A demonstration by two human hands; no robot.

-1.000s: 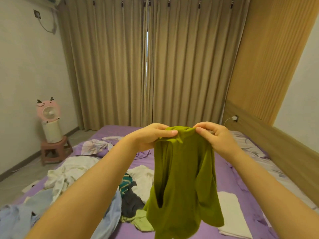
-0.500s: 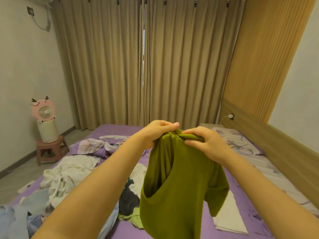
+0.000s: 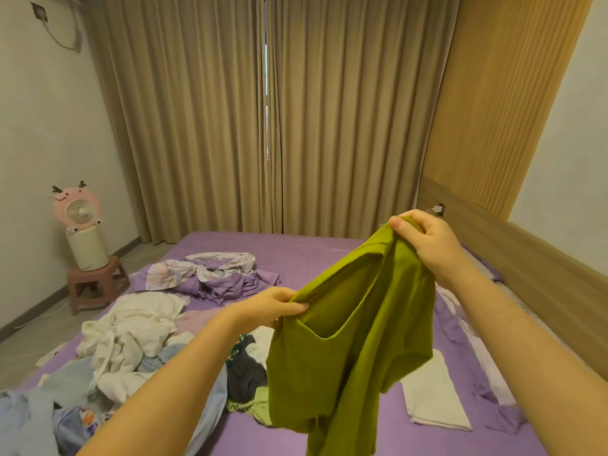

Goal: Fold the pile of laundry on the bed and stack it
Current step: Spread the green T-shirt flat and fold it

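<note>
Both hands are up: the right hand (image 3: 427,241) pinches the green shirt (image 3: 348,350) high, the left hand (image 3: 269,307) grips its neckline lower. It hangs over the bed (image 3: 296,255), the laundry pile (image 3: 131,343) at the bed's left edge.

You find no text, label, brand, number or sign that can be read in this view. The fan (image 3: 76,210) carries only a drawn face, no letters. The print on the cloth (image 3: 88,419) at the lower left is a pattern; you cannot tell if it has words.
</note>
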